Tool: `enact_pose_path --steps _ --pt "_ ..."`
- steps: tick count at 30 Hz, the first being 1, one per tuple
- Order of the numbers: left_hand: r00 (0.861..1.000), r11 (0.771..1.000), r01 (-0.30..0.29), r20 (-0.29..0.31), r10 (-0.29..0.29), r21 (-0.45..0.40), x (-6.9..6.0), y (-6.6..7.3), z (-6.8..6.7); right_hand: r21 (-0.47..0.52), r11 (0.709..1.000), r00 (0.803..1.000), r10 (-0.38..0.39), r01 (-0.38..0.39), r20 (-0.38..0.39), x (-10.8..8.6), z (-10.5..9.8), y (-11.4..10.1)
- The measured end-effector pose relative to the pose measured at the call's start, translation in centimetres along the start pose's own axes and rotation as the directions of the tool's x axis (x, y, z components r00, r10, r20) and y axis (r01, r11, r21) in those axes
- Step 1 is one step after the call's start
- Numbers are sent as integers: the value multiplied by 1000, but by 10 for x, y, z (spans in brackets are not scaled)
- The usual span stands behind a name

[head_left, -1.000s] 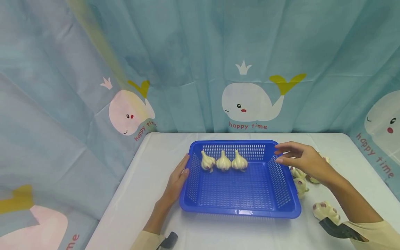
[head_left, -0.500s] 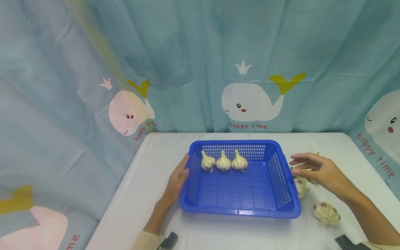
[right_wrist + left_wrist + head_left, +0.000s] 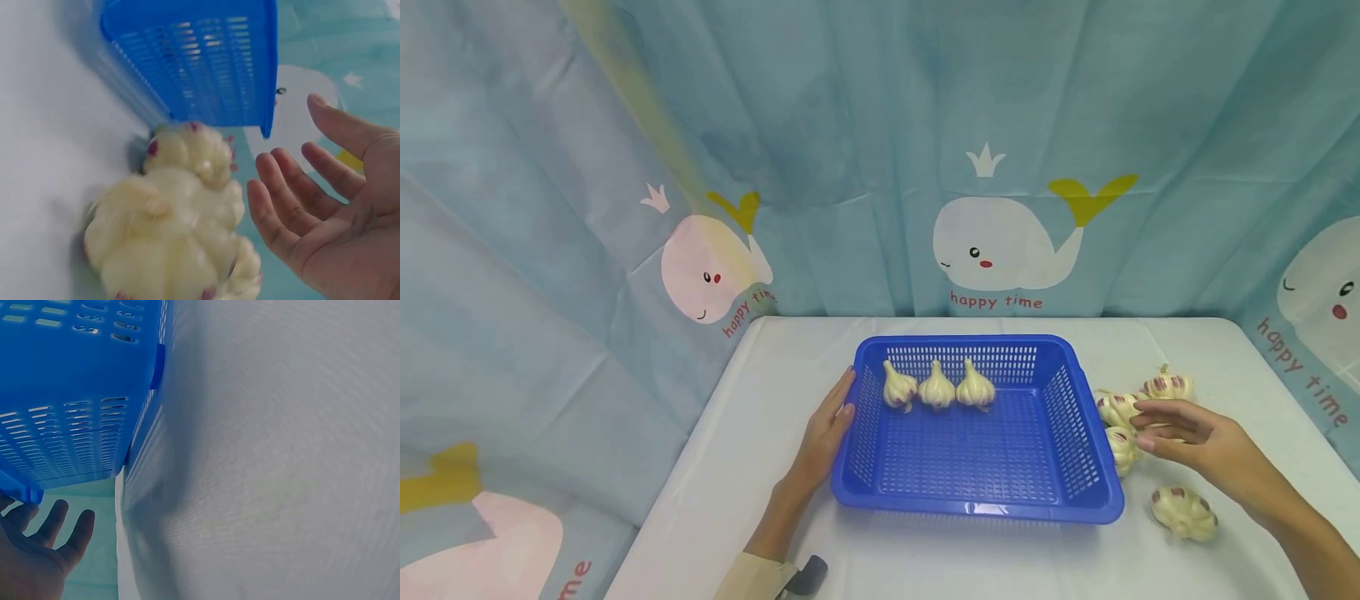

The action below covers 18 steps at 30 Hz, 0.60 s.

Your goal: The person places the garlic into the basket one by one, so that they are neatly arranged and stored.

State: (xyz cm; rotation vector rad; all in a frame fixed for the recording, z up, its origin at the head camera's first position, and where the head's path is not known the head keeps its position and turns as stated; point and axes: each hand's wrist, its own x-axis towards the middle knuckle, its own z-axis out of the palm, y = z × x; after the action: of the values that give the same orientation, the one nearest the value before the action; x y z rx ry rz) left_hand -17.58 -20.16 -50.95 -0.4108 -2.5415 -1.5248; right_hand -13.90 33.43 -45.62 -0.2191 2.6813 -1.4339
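Observation:
Three garlic bulbs [image 3: 936,387] stand in a row, stems up, along the back of a blue plastic basket [image 3: 977,510]. My left hand [image 3: 822,442] rests its straight fingers against the basket's left rim; in the left wrist view those fingers [image 3: 53,522] spread near the rim. To the right of the basket my right hand [image 3: 1213,446] hovers with loosely bent fingers and holds nothing. Close to its fingertips are two more bulbs, one garlic bulb [image 3: 1118,408] behind the other. The right wrist view shows the palm apart from the clustered garlic [image 3: 169,231].
Another garlic bulb [image 3: 1168,386] lies farther back on the right, and one garlic bulb [image 3: 1183,512] lies nearer the front. The white-covered table [image 3: 970,562] ends at a blue whale-print curtain [image 3: 850,258] at the back.
My right hand has moved from above the basket's right rim to the right and toward me, beside the loose garlic bulbs. The left hand and basket stay put.

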Motion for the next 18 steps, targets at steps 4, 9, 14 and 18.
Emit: enact_pose_path --steps 4,9,14,18 --pt "1000 1000 -2 1 2 6 0 0 0 1 1000 999 28 -28 -16 -7 -2 12" --pt "1000 1000 6 5 -6 5 0 0 0 -40 992 992 122 -122 -25 -16 -4 24" --pt "1000 1000 6 3 -6 8 0 -1 0 -47 990 991 129 -130 -21 -24 -8 33" --pt "1000 1000 7 4 -7 7 0 -1 0 -69 981 983 182 -182 5 -28 -12 40"
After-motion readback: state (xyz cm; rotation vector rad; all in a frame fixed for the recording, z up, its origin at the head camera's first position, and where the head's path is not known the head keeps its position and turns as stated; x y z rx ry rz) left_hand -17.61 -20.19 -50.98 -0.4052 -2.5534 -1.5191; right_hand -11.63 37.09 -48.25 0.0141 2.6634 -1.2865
